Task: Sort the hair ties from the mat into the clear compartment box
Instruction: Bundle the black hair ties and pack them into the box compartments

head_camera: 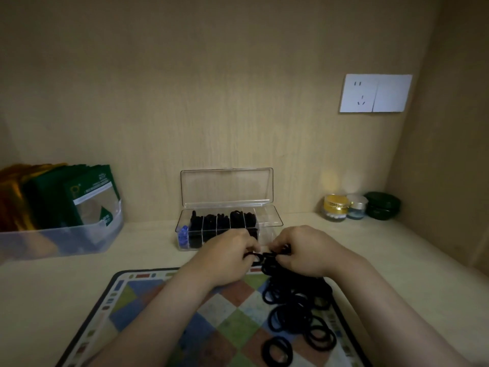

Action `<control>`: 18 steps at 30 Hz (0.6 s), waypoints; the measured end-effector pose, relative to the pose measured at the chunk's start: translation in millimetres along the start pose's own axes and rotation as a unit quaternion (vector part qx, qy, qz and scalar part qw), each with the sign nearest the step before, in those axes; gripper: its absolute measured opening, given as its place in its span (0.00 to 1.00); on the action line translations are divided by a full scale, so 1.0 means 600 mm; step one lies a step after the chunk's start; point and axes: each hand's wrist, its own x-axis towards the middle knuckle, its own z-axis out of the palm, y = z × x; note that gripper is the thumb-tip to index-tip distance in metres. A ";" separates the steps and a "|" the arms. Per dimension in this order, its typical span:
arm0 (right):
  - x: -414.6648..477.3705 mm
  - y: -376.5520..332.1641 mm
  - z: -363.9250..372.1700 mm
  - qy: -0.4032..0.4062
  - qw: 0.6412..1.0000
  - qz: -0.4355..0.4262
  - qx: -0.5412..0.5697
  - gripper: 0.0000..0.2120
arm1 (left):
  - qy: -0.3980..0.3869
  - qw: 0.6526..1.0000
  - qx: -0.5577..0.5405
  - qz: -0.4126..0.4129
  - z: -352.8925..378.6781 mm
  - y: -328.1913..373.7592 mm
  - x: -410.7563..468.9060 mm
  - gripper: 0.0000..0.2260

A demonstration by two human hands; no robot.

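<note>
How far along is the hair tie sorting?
Done: most compartments of the clear box hold black ties. In hand: left hand and right hand pinch ties between them. Left: a pile of ties lies on the mat; the box's rightmost compartment looks empty.

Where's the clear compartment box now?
Head view: the clear compartment box sits mid-frame against the back wall, just beyond the checkered mat, between a plastic bin on the left and cosmetic jars on the right.
</note>
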 end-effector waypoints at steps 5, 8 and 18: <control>0.013 -0.005 0.023 -0.022 0.998 -0.024 -0.062 0.15 | -0.016 1.000 0.008 -0.003 0.017 -0.012 -0.015 0.15; 0.024 -0.009 0.032 -0.012 0.998 -0.031 -0.053 0.10 | -0.002 1.000 -0.006 -0.014 0.023 -0.015 -0.008 0.12; 0.026 0.000 0.026 0.074 0.982 0.013 0.174 0.06 | 0.106 0.986 -0.114 -0.055 0.017 -0.010 -0.011 0.03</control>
